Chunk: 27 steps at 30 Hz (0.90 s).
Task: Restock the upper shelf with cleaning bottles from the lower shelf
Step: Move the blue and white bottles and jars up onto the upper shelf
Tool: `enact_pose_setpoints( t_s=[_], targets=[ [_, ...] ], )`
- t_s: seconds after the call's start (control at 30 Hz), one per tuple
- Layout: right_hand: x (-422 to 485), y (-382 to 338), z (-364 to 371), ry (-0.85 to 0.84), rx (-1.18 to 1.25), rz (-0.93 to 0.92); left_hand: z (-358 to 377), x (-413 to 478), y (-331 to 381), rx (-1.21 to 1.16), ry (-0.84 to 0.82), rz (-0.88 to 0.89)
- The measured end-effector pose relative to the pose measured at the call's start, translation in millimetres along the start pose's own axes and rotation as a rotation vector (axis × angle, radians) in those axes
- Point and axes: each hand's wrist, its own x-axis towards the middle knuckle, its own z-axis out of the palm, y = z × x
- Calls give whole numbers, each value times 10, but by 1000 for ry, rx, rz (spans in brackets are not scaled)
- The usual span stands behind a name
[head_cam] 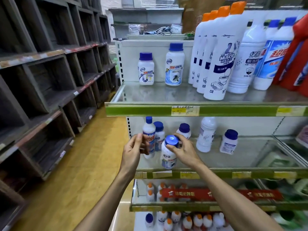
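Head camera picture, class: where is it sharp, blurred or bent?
Head view: the Mr Muscle bottle label reads sharp; the blue-capped bottle in the right hand is soft; the bottom-shelf bottles are blurred; the wide lens leans the wooden racks.

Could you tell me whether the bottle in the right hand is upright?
Tipped: the bottle leans toward the camera, right hand gripping its blue cap.

The held bottle [168, 155] is white with a glossy blue cap and a blue-and-white label. The upper shelf [150, 111] has a green front strip bearing a yellow price tag [178, 110]. The tall bottles [218, 67] are white, orange-capped, with dark blue bands. The far-right bottle [298, 52] is red, the floor [80, 172] ochre yellow, the cubbies [50, 77] dark brown
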Motion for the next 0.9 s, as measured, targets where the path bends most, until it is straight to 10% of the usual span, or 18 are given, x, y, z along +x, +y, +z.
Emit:
enact_pose_setpoints(
  t_s=[0.27, 0.47, 0.9],
  targets=[
    [-260, -1034, -554, 212, 9, -96, 250, -83, 100, 37, -178, -73],
    [-82, -1550, -766, 268, -31, -6, 643, -183, 466, -363, -355, -268],
    [7, -1604, -815, -115, 616, -76, 771, -113, 576, -754, -557, -498]
  ],
)
